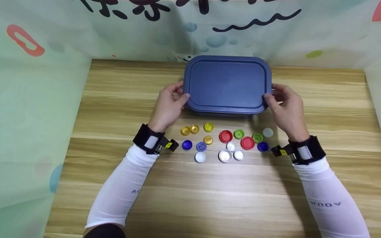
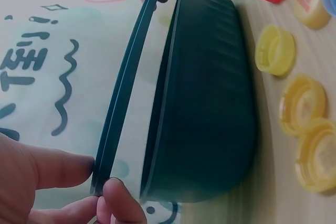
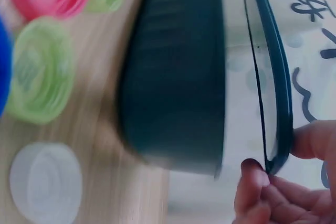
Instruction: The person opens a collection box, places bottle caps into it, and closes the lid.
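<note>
Scattered nearest the camera on the wooden table [image 1: 210, 198], a loose band of bottle caps [image 1: 225, 142] in yellow, blue, red, green and white is seen between two white-sleeved forearms. Just beyond the caps, a dark blue lid [image 1: 227, 84] is held at its two short ends, its long axis running left to right across the body. The left hand [image 1: 169, 107] is pinched on the lid's left edge, thumb on top and fingertips curled beneath; the right hand [image 1: 286, 105] is clamped likewise on the right edge. Both hands lie equally near. In the wrist views the lid is shown lifted clear of the dark container [image 2: 210, 98] below it, a gap open between rim and lid, so the container lies directly under the fingers. Behind, a pale printed backdrop [image 1: 190, 29] is hung around the table.
</note>
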A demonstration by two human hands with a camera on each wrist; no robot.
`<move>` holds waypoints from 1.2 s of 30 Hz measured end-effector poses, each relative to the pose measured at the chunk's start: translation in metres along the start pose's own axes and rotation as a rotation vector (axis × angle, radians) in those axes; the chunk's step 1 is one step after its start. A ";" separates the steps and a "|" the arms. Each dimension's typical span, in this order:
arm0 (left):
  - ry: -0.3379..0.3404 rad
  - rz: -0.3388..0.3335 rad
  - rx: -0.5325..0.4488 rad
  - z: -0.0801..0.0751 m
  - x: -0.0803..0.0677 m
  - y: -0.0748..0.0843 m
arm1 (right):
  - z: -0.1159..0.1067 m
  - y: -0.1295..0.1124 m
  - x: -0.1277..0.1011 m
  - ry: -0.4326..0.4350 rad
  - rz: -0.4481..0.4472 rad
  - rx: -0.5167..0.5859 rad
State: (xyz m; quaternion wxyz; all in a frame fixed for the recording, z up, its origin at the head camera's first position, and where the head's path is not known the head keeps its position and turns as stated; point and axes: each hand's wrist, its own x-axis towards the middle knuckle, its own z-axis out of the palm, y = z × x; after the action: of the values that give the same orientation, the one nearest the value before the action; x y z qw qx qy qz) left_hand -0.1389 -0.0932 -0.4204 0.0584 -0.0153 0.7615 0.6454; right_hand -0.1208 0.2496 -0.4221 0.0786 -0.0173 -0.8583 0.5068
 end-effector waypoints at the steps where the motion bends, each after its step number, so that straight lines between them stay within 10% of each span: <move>1: -0.004 0.008 0.001 0.001 -0.001 0.002 | -0.001 -0.001 0.000 0.001 0.018 0.077; 10: -0.045 0.144 0.068 0.003 -0.010 0.014 | -0.017 -0.008 -0.005 -0.028 0.144 0.793; 19: -0.075 0.262 0.101 -0.006 -0.017 0.021 | -0.053 0.006 -0.010 0.046 0.200 0.930; 36: -0.005 0.372 0.778 -0.060 -0.024 -0.002 | -0.148 0.067 -0.018 0.299 0.286 0.992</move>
State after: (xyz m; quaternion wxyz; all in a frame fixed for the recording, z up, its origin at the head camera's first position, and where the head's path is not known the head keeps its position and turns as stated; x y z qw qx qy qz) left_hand -0.1190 -0.1543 -0.4098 -0.0555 0.1469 0.9377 0.3100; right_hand -0.0837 0.4083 -0.4128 0.1290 -0.1668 -0.4842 0.8492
